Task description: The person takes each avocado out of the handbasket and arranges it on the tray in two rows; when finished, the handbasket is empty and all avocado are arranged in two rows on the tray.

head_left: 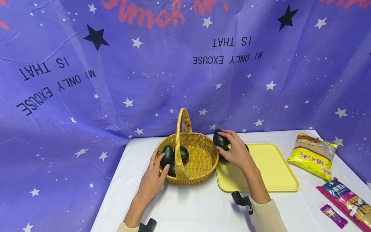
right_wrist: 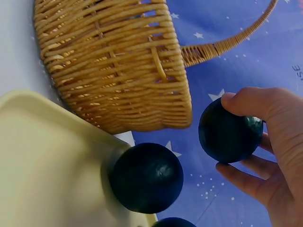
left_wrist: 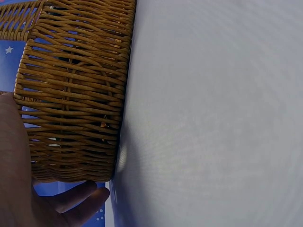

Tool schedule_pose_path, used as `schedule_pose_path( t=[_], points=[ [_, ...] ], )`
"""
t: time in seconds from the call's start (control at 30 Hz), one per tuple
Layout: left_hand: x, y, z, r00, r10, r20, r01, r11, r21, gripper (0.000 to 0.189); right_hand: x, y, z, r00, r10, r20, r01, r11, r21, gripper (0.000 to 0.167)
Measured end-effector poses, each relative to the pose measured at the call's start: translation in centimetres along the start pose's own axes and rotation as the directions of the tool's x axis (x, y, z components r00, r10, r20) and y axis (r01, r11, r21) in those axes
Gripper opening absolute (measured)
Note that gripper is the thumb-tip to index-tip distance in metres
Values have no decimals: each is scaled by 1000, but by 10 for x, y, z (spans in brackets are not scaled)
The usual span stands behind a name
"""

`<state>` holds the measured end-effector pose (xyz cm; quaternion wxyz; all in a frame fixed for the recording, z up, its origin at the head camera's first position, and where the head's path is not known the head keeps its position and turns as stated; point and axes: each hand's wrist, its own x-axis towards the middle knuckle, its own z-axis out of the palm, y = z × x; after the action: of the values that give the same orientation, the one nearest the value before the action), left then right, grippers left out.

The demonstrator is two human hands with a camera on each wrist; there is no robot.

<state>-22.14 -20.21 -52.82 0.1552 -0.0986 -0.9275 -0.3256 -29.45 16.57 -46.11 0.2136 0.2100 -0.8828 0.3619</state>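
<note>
Dark green avocados (head_left: pixel 167 156) lie at the left end of a yellow wicker basket (head_left: pixel 200 179) with a tall arched handle. My left hand (head_left: pixel 152 180) holds the basket's left rim, thumb and a finger reaching over it beside the avocados. In the left wrist view, other fingers (left_wrist: pixel 87 208) lie along the outside of the wicker. My right hand (head_left: pixel 236 149) grips another avocado (right_wrist: pixel 227 132) between thumb and fingers, raised beside the basket's right rim. Below it, an avocado (right_wrist: pixel 147 177) sits on the yellow tray (head_left: pixel 272 170), with one more partly hidden behind the right hand.
The tray lies right against the basket's right side. Farther right are a yellow food bag (head_left: pixel 313 156), a pink and blue snack packet (head_left: pixel 347 199) and a small purple sachet (head_left: pixel 333 216). A purple star-print cloth (head_left: pixel 162 80) hangs behind the white table (head_left: pixel 188 206).
</note>
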Motion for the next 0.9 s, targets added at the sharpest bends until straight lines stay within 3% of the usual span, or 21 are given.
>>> schedule_pose_path(
  t=[0.9],
  points=[
    [1, -2, 1, 1000, 2, 4, -2, 1000, 16, 63, -7, 28, -23, 998, 31, -63, -32, 999, -9, 63]
  ],
)
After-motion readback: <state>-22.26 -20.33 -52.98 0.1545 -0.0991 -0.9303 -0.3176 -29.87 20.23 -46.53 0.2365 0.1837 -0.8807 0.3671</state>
